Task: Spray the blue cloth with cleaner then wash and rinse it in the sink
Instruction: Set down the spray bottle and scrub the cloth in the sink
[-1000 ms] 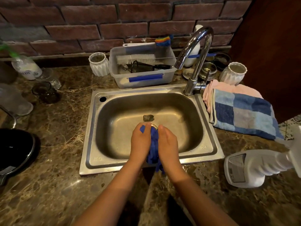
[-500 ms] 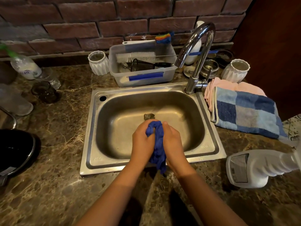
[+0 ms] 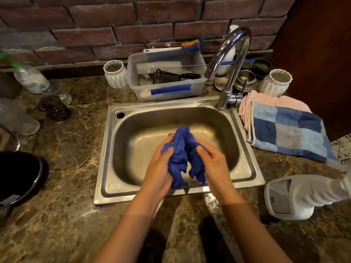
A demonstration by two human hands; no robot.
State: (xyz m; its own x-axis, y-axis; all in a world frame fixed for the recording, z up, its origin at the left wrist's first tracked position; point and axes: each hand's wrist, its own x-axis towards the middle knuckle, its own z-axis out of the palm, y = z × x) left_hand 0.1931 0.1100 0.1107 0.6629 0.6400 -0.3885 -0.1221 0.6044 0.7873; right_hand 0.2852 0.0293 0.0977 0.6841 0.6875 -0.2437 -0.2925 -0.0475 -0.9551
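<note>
Both hands, left hand (image 3: 158,168) and right hand (image 3: 214,164), clench the bunched dark blue cloth (image 3: 182,154) between them above the stainless steel sink (image 3: 114,149), so drips likely fall into the basin. No water runs from the curved chrome tap (image 3: 230,59), and the white spray bottle (image 3: 296,196) lies on the marble bench (image 3: 57,215) at the right.

The cloth (image 3: 180,154) is deep royal blue. The sink (image 3: 247,173) and tap (image 3: 229,54) are silver steel; the worktop (image 3: 57,215) is brown marble veined in tan. The checked towel (image 3: 288,133) mixes navy, pale blue and grey — a pink cloth (image 3: 275,100) lies under it. The spray bottle (image 3: 296,196) is white, the 2 ribbed cups (image 3: 115,74) white, the wall (image 3: 133,25) red-brown brick.
</note>
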